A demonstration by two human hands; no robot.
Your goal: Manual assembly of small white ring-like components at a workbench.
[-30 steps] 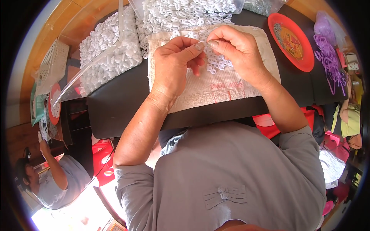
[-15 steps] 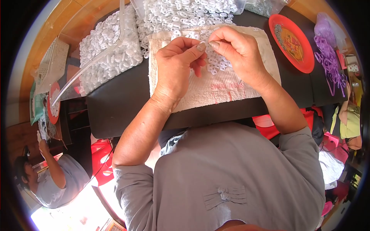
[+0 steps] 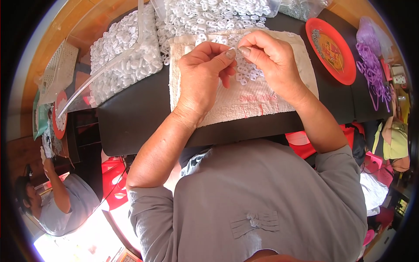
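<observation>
My left hand [image 3: 201, 72] is closed in a pinch above a beige towel [image 3: 227, 107], with a bit of a small white plastic piece [image 3: 233, 49] showing at the thumb tip. Close beside it, my right hand [image 3: 273, 61] pinches thumb against forefinger; whatever is between them is too small to make out. The two sets of fingertips nearly meet. Under and between the hands lie several loose white two-holed plastic pieces [image 3: 249, 73] on the towel.
A large heap of the same white pieces [image 3: 209, 15] stands behind the towel, and a full clear bag [image 3: 124, 61] is at the left. To the right, a red plate [image 3: 347, 74] holds small metal parts [image 3: 316, 40]; purple strapping [image 3: 375, 74] lies beyond. Another person [image 3: 65, 201] works at far left.
Both hands stay in almost the same place, fingertips still close together. The view has shifted very slightly; nothing is visibly picked up or let go.
</observation>
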